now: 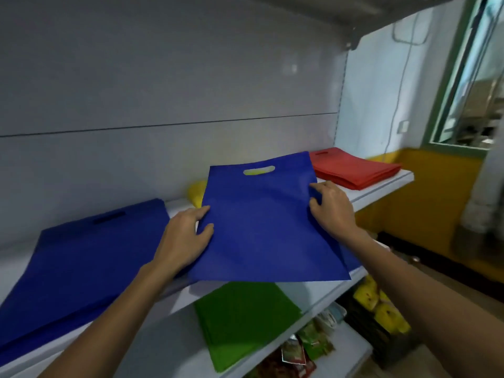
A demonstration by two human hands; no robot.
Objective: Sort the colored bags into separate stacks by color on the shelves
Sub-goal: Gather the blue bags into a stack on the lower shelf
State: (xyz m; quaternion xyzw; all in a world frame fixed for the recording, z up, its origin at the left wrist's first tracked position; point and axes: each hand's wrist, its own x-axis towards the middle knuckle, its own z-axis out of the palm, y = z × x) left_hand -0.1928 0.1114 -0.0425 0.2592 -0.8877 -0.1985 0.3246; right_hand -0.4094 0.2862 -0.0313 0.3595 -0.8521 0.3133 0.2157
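**A:** What are we holding?

**B:** A flat blue cloth bag with a cut-out handle hole (267, 222). It is lifted over the middle of the white metal shelf (381, 192) and tilts a little.

**A:** How do our hands hold it?

**B:** Our left hand (185, 238) has its grip pinching the left edge, with the thumb on top. Our right hand (331, 208) has its grip curled on the right edge and pinches it too.

**A:** How much have we sorted?

**B:** A lot, we think. There is a pile of blue bags (90, 257) on the left and a pile of red bags (351, 167) far on the right. A pile of green bags (245, 315) lies on the board nearer us, under the bag we hold.

**A:** What is left?

**B:** This blue bag belongs on the blue pile just beside it. A bit of a yellow bag (197, 192) peeks out behind it (most of it is hidden, so we cannot tell how many there are). We also see a blue corner (351, 259) under our right arm, so maybe one more blue bag has to move.
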